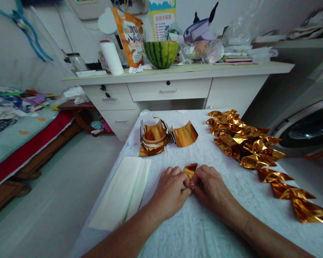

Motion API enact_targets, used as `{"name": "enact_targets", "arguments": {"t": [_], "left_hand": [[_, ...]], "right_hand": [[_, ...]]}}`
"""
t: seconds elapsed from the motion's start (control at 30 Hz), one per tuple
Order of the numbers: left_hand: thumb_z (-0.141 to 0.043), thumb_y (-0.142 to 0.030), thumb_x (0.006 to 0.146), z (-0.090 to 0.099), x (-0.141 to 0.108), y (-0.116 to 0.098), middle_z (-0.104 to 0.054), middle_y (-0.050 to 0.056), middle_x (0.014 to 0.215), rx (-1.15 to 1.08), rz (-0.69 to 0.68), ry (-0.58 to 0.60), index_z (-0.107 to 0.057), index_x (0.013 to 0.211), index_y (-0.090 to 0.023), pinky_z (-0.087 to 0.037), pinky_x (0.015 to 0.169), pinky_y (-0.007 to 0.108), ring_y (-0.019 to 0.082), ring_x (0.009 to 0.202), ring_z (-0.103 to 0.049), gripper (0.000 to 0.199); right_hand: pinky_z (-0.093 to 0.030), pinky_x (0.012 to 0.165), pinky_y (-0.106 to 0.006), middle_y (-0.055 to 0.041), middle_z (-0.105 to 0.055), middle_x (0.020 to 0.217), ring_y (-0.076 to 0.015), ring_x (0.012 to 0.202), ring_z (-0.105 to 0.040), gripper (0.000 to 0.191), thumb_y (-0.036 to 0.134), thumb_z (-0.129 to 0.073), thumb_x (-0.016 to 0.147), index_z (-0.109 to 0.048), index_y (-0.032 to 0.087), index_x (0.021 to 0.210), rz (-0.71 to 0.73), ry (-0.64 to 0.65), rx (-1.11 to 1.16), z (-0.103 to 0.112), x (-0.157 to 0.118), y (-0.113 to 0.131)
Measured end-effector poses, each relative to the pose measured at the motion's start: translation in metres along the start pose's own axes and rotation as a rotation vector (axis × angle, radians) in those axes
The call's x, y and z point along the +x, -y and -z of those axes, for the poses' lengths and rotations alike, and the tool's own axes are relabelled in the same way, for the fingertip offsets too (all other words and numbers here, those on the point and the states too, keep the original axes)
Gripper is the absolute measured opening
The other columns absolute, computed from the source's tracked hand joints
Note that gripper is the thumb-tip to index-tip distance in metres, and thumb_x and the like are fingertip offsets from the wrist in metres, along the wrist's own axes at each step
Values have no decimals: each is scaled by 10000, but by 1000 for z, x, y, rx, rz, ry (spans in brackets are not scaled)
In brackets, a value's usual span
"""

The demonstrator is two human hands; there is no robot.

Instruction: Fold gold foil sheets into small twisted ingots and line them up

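Between my two hands, near the middle of the cloth-covered table, is a small piece of gold foil paper. My left hand pinches its left side, fingers curled. From the right, my right hand grips the same piece with thumb and index finger, the fingertips of both hands almost touching. Behind them stand a curved stack of gold foil sheets and, just right of it, a smaller curved stack. Folded gold foil pieces lie in a long pile on the right.
White paper sheets lie left of my hands on the table. Beyond its far edge stands a white desk with a watermelon half, an orange bag and a white roll. A washing machine is at right.
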State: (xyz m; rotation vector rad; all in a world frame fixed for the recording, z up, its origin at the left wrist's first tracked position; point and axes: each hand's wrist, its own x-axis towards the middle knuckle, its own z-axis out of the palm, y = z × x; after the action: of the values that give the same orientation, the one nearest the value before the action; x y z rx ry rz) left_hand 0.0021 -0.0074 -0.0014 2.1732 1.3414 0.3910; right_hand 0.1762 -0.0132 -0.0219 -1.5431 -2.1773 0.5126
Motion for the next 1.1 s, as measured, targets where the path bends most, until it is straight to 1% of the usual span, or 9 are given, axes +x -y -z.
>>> {"name": "enact_targets", "arguments": {"t": [0.17, 0.37, 0.53, 0.77, 0.87, 0.93, 1.0, 1.03, 1.1], "left_hand": [[-652, -207, 827, -2, 1, 0, -579, 5, 964, -16, 15, -7, -601, 850, -233, -369, 857, 356, 220, 985, -495, 62], [-667, -187, 812, -2, 0, 0, -583, -6, 963, -32, 3, -17, -592, 847, -233, -360, 850, 354, 213, 979, -496, 95], [-661, -185, 814, -3, 1, 1, -578, -5, 963, -32, 8, -20, -586, 834, -230, -357, 849, 350, 212, 978, -495, 89], [-646, -169, 805, -2, 0, 0, -573, -1, 964, -18, 14, -9, -579, 832, -228, -358, 838, 346, 216, 981, -491, 93], [-639, -158, 802, -3, 0, 1, -572, -3, 957, -15, -3, -20, -577, 834, -226, -356, 842, 345, 210, 971, -492, 97], [-636, -157, 803, -4, 0, 2, -570, -2, 954, -17, -10, -24, -580, 839, -225, -355, 845, 344, 209, 966, -492, 95], [-632, -157, 807, -5, 0, 4, -568, -1, 951, -19, -16, -22, -585, 843, -224, -356, 843, 343, 209, 966, -492, 90], [-629, -156, 810, -5, 0, 4, -567, 0, 951, -20, -20, -21, -587, 846, -223, -356, 843, 342, 209, 967, -491, 87], [-622, -152, 818, -4, 0, 5, -568, 0, 953, -20, -34, -20, -589, 850, -222, -358, 847, 343, 208, 971, -492, 84]], "right_hand": [[-382, 744, -389, -74, -550, 926, -254, 858, -471, 71, 173, -598, 822, -544, 203, 857, 18, -40, -87, 1, -5, 2], [-392, 762, -416, -87, -536, 968, -264, 881, -461, 70, 184, -555, 849, -518, 202, 906, 28, 5, -111, 5, -8, 4], [-394, 798, -443, -98, -545, 1059, -283, 942, -465, 222, 160, -587, 814, -520, 211, 1020, 16, -7, -114, 9, -8, -1], [-396, 824, -458, -99, -536, 1121, -284, 960, -480, 362, 115, -583, 779, -524, 240, 1113, 39, -7, -154, 18, -11, -12], [-402, 827, -454, -100, -545, 1107, -277, 966, -486, 392, 83, -561, 759, -511, 224, 1121, 52, -2, -111, 22, -10, -18], [-417, 816, -435, -93, -556, 1061, -268, 958, -495, 346, 72, -540, 761, -508, 211, 1077, 74, -7, -39, 26, -8, -22], [-430, 826, -425, -92, -563, 1046, -264, 972, -500, 265, 90, -525, 796, -513, 208, 1033, 109, -36, 32, 28, -4, -26], [-432, 846, -431, -96, -566, 1070, -267, 998, -498, 243, 110, -518, 826, -519, 208, 1048, 126, -57, 56, 28, -2, -27], [-420, 899, -457, -110, -564, 1161, -279, 1070, -484, 271, 160, -489, 893, -520, 208, 1158, 145, -88, 77, 27, 4, -29]]}}
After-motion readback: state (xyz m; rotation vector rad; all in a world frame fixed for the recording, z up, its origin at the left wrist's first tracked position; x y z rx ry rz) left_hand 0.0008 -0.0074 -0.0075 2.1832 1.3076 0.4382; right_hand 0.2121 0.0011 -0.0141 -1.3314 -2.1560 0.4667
